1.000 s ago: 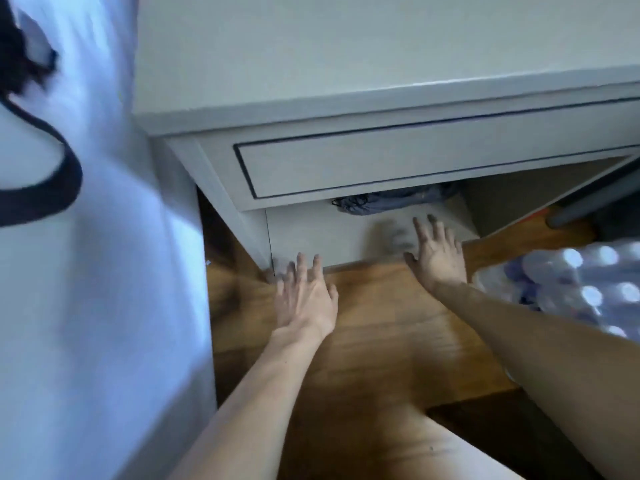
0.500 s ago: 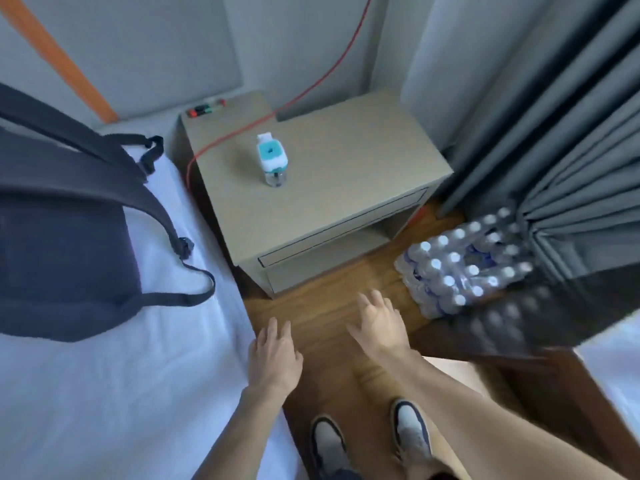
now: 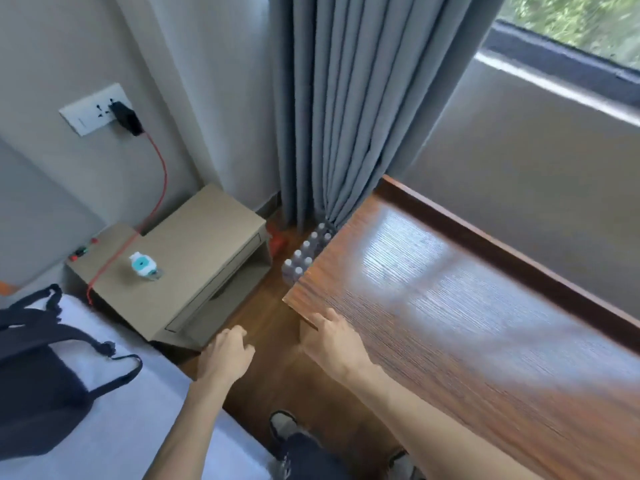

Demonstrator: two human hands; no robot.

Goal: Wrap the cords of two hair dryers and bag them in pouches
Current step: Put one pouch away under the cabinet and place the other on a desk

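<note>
Item one: our left hand (image 3: 227,353), held over the wooden floor (image 3: 273,372) between the bed (image 3: 114,420) and the bench (image 3: 467,306). Its grip is released, the fingers loosely curled and holding nothing.

Item two: our right hand (image 3: 332,341), resting at the near corner of the bench, fingers fairly straight across the edge. Grip released, nothing held.

Item three: the bench itself, dark red-brown wood with a raised back rail, running along the wall under the window (image 3: 571,26).

Item four: a beige nightstand (image 3: 194,258) with one drawer, standing in the corner beside the bed. On its top we count a small white and teal bottle (image 3: 142,266), a red cable (image 3: 152,209) that climbs to a black plug (image 3: 126,117) in the wall socket (image 3: 91,109), and small red and green pieces at the rear left corner, too small to identify.

Item five: a dark backpack (image 3: 38,375), lying on the white bed, straps trailing toward the nightstand.

Item six: a pack of water bottles (image 3: 306,252) on the floor, between the nightstand and the bench, partly hidden behind the bench end.

Item seven: grey curtain (image 3: 349,98), hanging to the floor behind the bottles.

Item eight: the hair dryers and their pouches. We cannot locate either in this view.
</note>
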